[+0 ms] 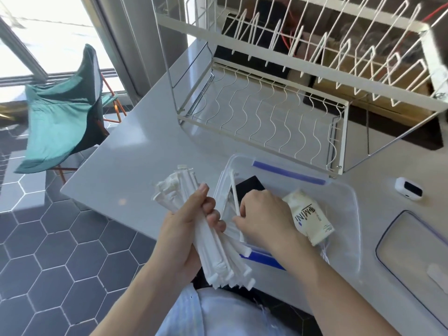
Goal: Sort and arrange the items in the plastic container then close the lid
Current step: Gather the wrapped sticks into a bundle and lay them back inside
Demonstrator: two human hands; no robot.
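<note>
Mostly thin white paper-wrapped sticks (208, 229) beside clear rectangular plastic container (344, 197).

So the container (344, 214) sits on the table (135, 151), rack (261, 122) right behind it. Lid (412, 241) lies off to its right, some small gadget (409, 189) behind that. Inside: a tissue pack (310, 214), and maybe a card (249, 187) behind it.
</note>
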